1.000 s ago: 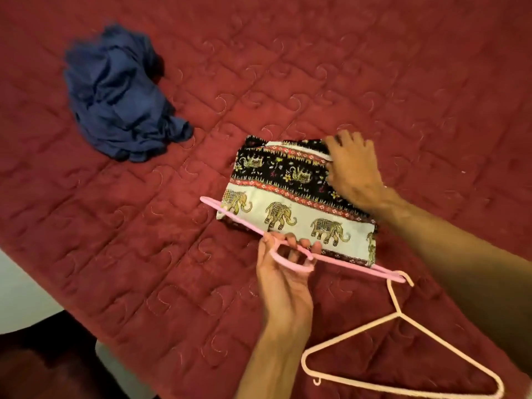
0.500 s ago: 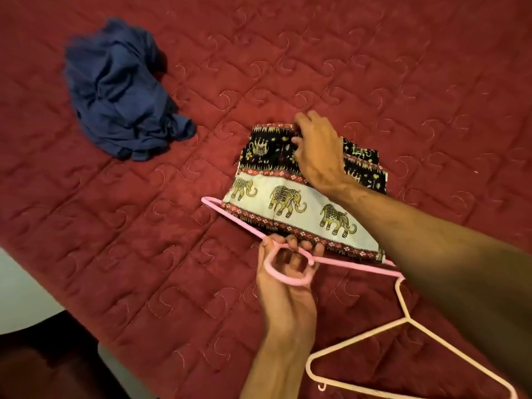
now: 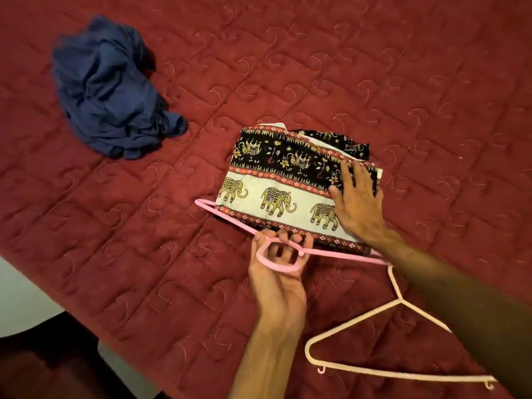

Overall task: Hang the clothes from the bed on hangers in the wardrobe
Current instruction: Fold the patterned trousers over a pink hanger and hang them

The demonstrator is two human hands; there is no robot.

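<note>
- And the right hand (image 3: pixel 357 203) has slid off the top middle of the elephant-print garment (image 3: pixel 276 180) to its right end, where it presses flat, fingers straight and spread, grasping nothing.
- The garment itself has barely shifted: it lies folded on the red quilt (image 3: pixel 374 67), black band on the far side, white elephant band on the near side.
- Along the garment's near hem runs the pink hanger (image 3: pixel 277 267), its bar touching the cloth; whether the cloth is threaded over that bar cannot be told.
- The left hand (image 3: pixel 276 280) sits just on the near side of the garment, palm up, fingers curled through the pink hanger's hook and clenched on it, same as a moment ago.
- Nearer than the garment and off to its right, a pale hanger (image 3: pixel 399 300) lies flat on the quilt, its hook partly hidden under the right forearm.
- Well apart from the garment, far left, a blue garment (image 3: pixel 109 90) sits in a crumpled heap, untouched.
</note>
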